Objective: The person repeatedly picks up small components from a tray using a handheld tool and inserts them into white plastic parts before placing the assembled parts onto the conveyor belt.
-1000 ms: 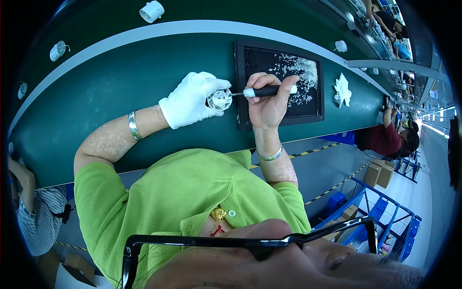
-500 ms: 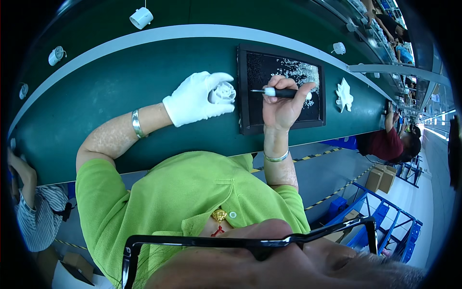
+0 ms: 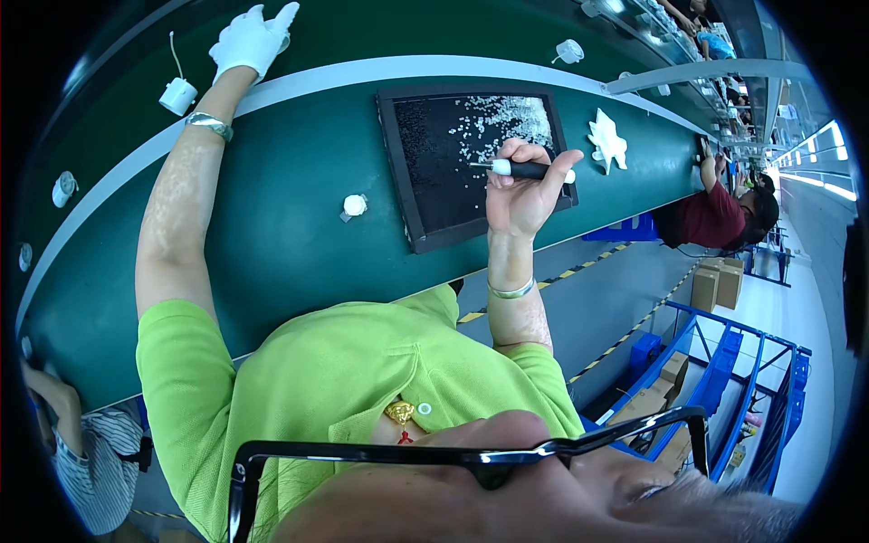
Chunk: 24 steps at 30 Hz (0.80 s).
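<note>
My left hand, in a white glove, reaches out past the pale rail at the far left, with thumb and finger spread and no held thing showing. Bare, my right hand grips a black screwdriver with white ends, its thin metal tip pointing left. It hovers over a black-framed tray, strewn with small whitish bits and tiny dark pieces at its left side. On the green table, left of the tray, lies a small round white part with a grey tab.
Beyond the rail, white cylindrical parts stand spaced out, one with a cord. A crumpled white glove lies right of the tray. Other people sit along the table at both sides. A blue rack with cartons stands at lower right.
My left hand has moved from beside the tray to the far left, no longer cupping the white part. A round white part now shows on the table. My right hand keeps the screwdriver.
</note>
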### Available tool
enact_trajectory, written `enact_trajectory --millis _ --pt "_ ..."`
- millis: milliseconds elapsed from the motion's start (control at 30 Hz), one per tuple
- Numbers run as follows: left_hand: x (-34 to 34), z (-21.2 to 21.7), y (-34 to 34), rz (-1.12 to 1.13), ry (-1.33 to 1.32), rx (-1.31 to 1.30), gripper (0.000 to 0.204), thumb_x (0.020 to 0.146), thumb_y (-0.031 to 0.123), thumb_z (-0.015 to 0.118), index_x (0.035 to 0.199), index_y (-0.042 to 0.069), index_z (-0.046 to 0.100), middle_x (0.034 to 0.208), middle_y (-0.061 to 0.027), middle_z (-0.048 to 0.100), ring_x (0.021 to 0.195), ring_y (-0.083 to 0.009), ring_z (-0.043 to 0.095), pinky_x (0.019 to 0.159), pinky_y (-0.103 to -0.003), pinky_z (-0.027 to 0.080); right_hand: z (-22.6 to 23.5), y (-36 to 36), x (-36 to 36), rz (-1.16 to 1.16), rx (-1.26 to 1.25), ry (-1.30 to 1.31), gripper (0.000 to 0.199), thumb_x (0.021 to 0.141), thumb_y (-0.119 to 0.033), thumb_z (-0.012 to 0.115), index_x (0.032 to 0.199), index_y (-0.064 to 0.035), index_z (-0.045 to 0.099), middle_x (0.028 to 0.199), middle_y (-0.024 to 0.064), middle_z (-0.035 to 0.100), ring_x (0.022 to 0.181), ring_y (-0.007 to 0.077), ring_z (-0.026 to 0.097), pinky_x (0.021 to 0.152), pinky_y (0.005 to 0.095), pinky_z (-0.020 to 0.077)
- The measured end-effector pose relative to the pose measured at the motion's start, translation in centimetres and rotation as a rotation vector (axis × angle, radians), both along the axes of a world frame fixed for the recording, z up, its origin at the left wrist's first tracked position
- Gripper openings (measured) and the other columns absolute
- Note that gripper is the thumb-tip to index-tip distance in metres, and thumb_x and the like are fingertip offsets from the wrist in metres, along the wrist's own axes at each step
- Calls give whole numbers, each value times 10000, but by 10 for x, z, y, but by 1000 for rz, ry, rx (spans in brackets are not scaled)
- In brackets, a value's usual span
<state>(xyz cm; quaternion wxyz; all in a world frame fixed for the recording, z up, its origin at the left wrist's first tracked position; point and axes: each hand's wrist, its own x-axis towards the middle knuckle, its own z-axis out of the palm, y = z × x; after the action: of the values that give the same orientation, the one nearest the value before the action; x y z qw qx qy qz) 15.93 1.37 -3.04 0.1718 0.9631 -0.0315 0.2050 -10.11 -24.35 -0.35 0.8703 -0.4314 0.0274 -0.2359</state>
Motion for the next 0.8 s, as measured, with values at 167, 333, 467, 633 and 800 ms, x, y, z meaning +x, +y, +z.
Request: enact_trajectory --millis 167,333,467,633,800 --pt "-35 20 -13 -136 -585 -17 590 809 380 647 1256 26 496 1270 -179 516 1190 -336 469 993 -463 344 -8 -40 -1 -229 52 -14 590 954 -524 397 709 -21 583 751 129 582 509 143 430 476 225 367" --pt "-123 18 -35 -823 -307 -254 419 804 196 685 1182 73 549 1216 -146 567 1135 -331 518 962 -404 397 -15 -79 18 -316 127 -3 582 932 -532 449 694 -30 622 764 127 597 516 140 435 474 229 367" --pt "-141 -9 -36 -797 -99 -373 401 826 195 668 1189 63 560 1171 -140 594 1044 -289 571 888 -359 451 -9 -94 45 -243 187 -54 569 900 -534 513 685 -19 625 773 125 606 525 145 430 483 244 346" --pt "-135 -17 -34 -755 276 -625 313 850 214 624 1099 24 611 990 -148 651 893 -278 619 818 -350 477 -16 -107 60 -292 305 -41 577 877 -548 541 661 -19 622 766 120 609 517 149 437 481 249 349" --pt "-131 -19 -35 -796 244 -524 268 842 160 628 1077 32 618 954 -122 650 848 -247 611 788 -335 470 -23 -118 52 -190 400 -97 565 858 -549 569 685 -14 627 780 117 609 511 145 442 491 247 354"
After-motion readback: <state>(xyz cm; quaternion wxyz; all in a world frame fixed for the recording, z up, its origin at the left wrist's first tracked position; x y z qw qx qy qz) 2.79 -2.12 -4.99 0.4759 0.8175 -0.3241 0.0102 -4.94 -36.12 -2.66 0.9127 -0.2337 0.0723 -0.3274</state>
